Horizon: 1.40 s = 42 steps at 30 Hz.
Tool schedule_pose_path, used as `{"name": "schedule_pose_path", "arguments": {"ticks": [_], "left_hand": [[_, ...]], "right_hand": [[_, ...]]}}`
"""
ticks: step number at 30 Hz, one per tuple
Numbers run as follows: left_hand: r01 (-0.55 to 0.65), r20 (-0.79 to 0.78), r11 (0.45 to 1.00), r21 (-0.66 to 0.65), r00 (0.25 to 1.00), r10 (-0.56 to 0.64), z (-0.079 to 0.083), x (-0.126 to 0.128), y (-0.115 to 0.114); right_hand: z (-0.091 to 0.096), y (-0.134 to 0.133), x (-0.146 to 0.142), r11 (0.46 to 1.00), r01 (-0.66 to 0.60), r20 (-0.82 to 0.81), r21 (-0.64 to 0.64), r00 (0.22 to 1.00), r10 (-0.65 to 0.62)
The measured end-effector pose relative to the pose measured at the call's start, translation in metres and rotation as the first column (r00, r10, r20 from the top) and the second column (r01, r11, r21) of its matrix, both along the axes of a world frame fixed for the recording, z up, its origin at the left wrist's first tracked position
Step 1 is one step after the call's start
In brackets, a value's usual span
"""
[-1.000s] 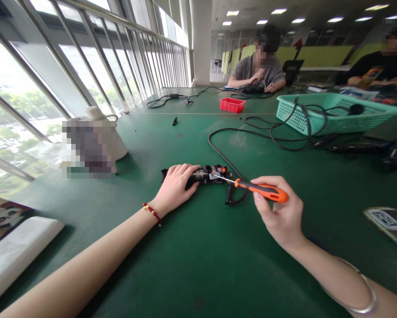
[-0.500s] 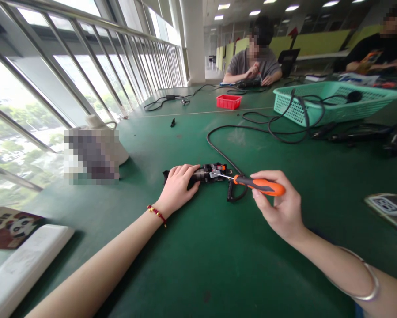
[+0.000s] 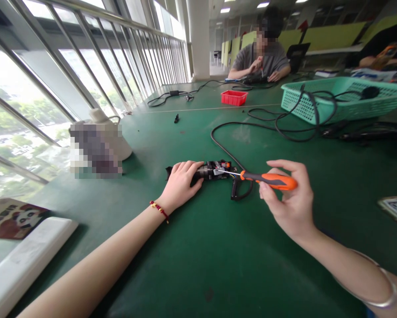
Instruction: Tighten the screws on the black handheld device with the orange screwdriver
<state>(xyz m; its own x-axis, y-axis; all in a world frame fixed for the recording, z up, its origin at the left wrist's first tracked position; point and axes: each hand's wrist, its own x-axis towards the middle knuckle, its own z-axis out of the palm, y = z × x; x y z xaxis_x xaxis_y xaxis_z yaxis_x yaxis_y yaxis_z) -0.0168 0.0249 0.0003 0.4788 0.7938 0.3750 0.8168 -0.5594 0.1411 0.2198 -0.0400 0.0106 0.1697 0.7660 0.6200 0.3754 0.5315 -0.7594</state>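
Note:
A black, tube-shaped corded device [image 3: 213,170] lies on the green tabletop, its right end opened up so that small parts, wires and a bit of orange show. Wrapped over its left part, my left hand [image 3: 181,184] holds it down on the table and hides some of the body. My right hand [image 3: 293,201] grips an orange and dark grey screwdriver [image 3: 269,179] between thumb and fingers, with the index finger lifted off the handle. The screwdriver's thin metal shaft points left, its tip at the exposed parts; exact contact cannot be made out.
A black cable [image 3: 224,128] runs from the device toward a green basket [image 3: 300,106]. Farther back are a red tray [image 3: 234,98] and a small black part [image 3: 176,118]. A jug [image 3: 123,143] and a white bar [image 3: 35,256] stand left. Two people sit across.
My right index finger has lifted away from the screwdriver's handle, and the hand sits slightly farther back along it. My left hand stays on the device. The whole view has shifted slightly.

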Motion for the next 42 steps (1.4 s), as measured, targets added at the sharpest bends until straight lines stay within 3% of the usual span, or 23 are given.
{"name": "schedule_pose_path", "arguments": {"ticks": [6, 12, 18, 23, 27, 30, 38, 42], "left_hand": [[-0.004, 0.001, 1.0, 0.001, 1.0, 0.004, 0.0, 0.0, 0.0], [-0.006, 0.026, 1.0, -0.003, 1.0, 0.006, 0.0, -0.001, 0.001], [-0.009, 0.051, 0.999, 0.042, 0.999, 0.007, 0.002, 0.001, -0.001], [-0.094, 0.018, 0.991, 0.092, 0.996, 0.092, 0.004, 0.003, -0.005], [-0.142, 0.018, 0.982, 0.122, 0.99, 0.141, 0.004, 0.003, -0.005], [-0.142, 0.03, 0.98, 0.142, 0.99, 0.139, 0.002, 0.003, -0.004], [-0.109, 0.058, 0.984, 0.141, 0.993, 0.102, 0.003, 0.002, -0.003], [-0.109, 0.064, 0.984, 0.141, 0.993, 0.101, 0.004, 0.002, -0.003]], "right_hand": [[0.006, -0.006, -0.002, 1.0, -0.019, 0.078, -0.007, 0.997, 0.02], [-0.003, -0.001, 0.001, 0.99, -0.01, 0.098, 0.144, 0.995, -0.004], [0.007, -0.006, 0.001, 0.965, 0.019, 0.231, 0.26, 0.969, -0.082], [0.001, -0.008, 0.0, 0.939, -0.037, 0.304, 0.342, 0.95, -0.073], [0.001, -0.01, -0.002, 0.945, -0.128, 0.391, 0.3, 0.92, 0.001], [0.005, -0.011, -0.003, 0.954, -0.122, 0.434, 0.274, 0.901, -0.01], [-0.008, -0.008, -0.001, 0.953, -0.078, 0.287, 0.291, 0.958, -0.009], [-0.003, -0.009, -0.002, 0.947, -0.145, 0.362, 0.287, 0.931, 0.033]]}}
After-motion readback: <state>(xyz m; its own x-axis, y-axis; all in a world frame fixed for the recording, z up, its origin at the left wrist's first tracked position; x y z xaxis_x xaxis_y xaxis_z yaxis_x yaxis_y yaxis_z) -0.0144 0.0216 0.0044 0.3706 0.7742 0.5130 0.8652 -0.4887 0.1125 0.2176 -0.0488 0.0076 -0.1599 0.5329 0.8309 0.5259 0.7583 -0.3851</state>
